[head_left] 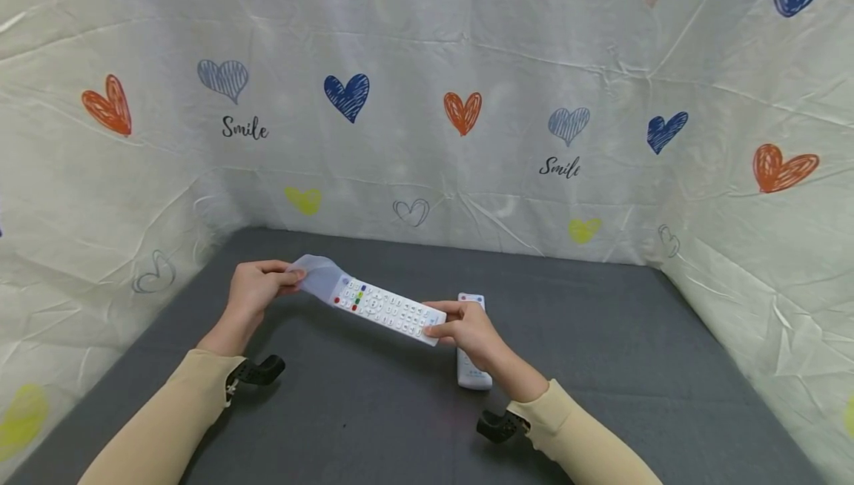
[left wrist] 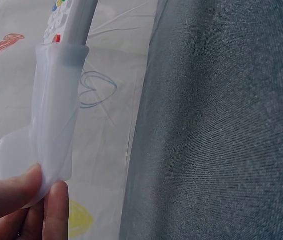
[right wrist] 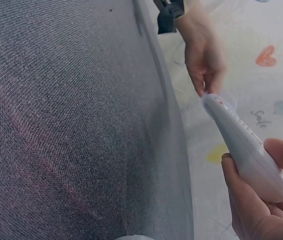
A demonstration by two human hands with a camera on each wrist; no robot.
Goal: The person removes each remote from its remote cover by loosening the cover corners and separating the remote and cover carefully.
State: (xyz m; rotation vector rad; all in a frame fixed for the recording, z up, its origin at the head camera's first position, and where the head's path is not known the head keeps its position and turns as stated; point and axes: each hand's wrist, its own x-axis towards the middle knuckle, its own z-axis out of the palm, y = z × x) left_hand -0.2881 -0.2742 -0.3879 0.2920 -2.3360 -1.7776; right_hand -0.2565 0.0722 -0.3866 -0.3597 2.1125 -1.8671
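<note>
My right hand (head_left: 470, 329) grips the near end of a white remote control (head_left: 387, 308) with coloured buttons, thumb on the button side. The remote is held tilted above the grey table. Its far end sits inside a translucent silicone sleeve (left wrist: 56, 100), whose mouth wraps the remote just by a red button. My left hand (head_left: 256, 288) pinches the closed, limp end of that sleeve between thumb and fingers. In the right wrist view, the remote (right wrist: 246, 150) appears side-on, with the left hand (right wrist: 206, 62) at its far end.
A second white remote (head_left: 474, 374) lies on the grey table (head_left: 347, 426), partly hidden behind my right hand. Pale fabric (head_left: 407, 151) printed with hearts and "Smile" surrounds the back and sides. Black wrist cameras (head_left: 260, 371) sit on both cuffs.
</note>
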